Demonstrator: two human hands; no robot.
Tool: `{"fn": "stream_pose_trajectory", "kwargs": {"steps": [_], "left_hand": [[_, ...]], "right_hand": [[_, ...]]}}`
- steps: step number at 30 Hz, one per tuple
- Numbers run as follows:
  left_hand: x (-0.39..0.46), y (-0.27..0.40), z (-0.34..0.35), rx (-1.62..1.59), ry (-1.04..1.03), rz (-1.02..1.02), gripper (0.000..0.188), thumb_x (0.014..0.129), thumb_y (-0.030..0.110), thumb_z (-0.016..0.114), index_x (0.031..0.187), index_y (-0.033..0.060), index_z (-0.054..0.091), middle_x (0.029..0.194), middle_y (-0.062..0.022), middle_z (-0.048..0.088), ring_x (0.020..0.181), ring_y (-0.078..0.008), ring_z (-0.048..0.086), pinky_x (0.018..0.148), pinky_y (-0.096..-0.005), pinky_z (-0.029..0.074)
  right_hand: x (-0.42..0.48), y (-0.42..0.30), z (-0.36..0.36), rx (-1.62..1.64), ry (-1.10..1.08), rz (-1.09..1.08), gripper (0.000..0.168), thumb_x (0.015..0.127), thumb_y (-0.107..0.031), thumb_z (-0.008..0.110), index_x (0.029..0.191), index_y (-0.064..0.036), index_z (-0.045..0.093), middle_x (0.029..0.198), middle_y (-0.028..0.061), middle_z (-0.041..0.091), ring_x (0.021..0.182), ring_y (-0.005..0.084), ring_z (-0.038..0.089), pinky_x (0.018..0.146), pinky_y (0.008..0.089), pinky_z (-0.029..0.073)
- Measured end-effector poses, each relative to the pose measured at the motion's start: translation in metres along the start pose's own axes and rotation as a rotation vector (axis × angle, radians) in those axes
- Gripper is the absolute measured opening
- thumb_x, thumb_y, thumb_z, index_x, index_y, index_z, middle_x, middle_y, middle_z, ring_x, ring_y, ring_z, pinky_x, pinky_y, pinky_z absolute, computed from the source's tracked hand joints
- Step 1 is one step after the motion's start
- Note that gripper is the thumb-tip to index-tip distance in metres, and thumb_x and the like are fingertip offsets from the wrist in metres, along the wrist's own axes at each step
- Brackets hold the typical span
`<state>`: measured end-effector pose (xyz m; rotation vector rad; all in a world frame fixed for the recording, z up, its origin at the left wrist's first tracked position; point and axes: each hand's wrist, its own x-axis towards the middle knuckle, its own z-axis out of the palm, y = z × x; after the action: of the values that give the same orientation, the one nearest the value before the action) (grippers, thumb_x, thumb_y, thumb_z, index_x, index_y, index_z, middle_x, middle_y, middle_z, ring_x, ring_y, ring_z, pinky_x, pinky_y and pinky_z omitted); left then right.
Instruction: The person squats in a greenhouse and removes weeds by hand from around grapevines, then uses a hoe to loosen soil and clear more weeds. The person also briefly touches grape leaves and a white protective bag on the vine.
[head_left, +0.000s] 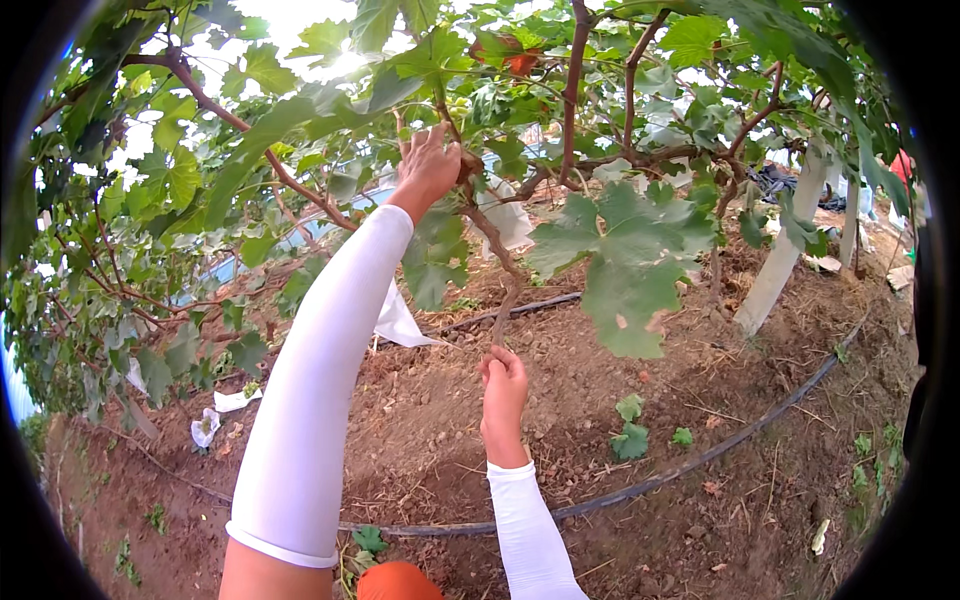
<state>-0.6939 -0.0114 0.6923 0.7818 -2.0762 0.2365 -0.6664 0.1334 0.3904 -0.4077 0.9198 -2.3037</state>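
My left hand, in a white arm sleeve, reaches up among the grapevine leaves beside the knotted head of a vine trunk. Its fingers are partly bent near a shoot; whether they grip anything is unclear. Lower down, my right hand has its fingers curled at the lower part of that trunk, and whether it holds something small cannot be made out. A large grape leaf hangs to the right of the trunk. White bags hang behind the vine, and another white sheet shows beside my left sleeve.
A black irrigation hose curves across the soil, with a second hose behind the trunk. A slanted pale post stands at right. Woody canes cross overhead. Crumpled white paper lies on the ground at left.
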Motion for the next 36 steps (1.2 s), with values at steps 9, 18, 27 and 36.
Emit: {"fn": "stream_pose_trajectory", "kwargs": {"steps": [9, 18, 27, 36], "left_hand": [[0.028, -0.033, 0.039, -0.006, 0.058, 0.021, 0.047, 0.097, 0.033, 0.042, 0.131, 0.0033, 0.054, 0.133, -0.0188, 0.054, 0.128, -0.0343, 0.044, 0.111, -0.0437, 0.029], [0.021, -0.051, -0.009, -0.085, 0.243, -0.136, 0.025, 0.091, 0.02, 0.053, 0.092, 0.0075, 0.074, 0.097, -0.0204, 0.07, 0.098, -0.0353, 0.064, 0.089, -0.0425, 0.047], [0.007, -0.043, -0.05, -0.032, 0.111, 0.047, 0.024, 0.085, 0.02, 0.056, 0.091, 0.0061, 0.075, 0.094, -0.0189, 0.071, 0.091, -0.0354, 0.067, 0.083, -0.042, 0.051], [-0.01, 0.0, -0.096, -0.573, -0.13, -0.082, 0.031, 0.099, 0.016, 0.045, 0.101, -0.0027, 0.069, 0.076, -0.0086, 0.07, 0.062, -0.0161, 0.062, 0.062, -0.0305, 0.049]], "right_hand": [[0.011, 0.009, -0.011, -0.01, 0.01, -0.007, 0.023, 0.094, -0.004, 0.049, 0.115, 0.003, 0.056, 0.094, 0.0056, 0.061, 0.08, 0.0106, 0.057, 0.067, 0.0233, 0.044], [0.012, 0.019, -0.01, -0.071, -0.004, 0.004, 0.024, 0.093, -0.007, 0.05, 0.113, 0.003, 0.06, 0.093, 0.0056, 0.063, 0.081, 0.012, 0.059, 0.073, 0.0252, 0.047], [-0.002, 0.009, 0.007, -0.062, -0.007, -0.013, 0.023, 0.094, -0.005, 0.049, 0.115, 0.003, 0.055, 0.088, 0.0039, 0.06, 0.074, 0.0087, 0.054, 0.064, 0.0228, 0.043], [-0.004, -0.002, 0.008, -0.001, -0.008, -0.017, 0.025, 0.093, -0.003, 0.048, 0.114, 0.004, 0.056, 0.094, 0.006, 0.062, 0.08, 0.0117, 0.058, 0.072, 0.025, 0.047]]}}
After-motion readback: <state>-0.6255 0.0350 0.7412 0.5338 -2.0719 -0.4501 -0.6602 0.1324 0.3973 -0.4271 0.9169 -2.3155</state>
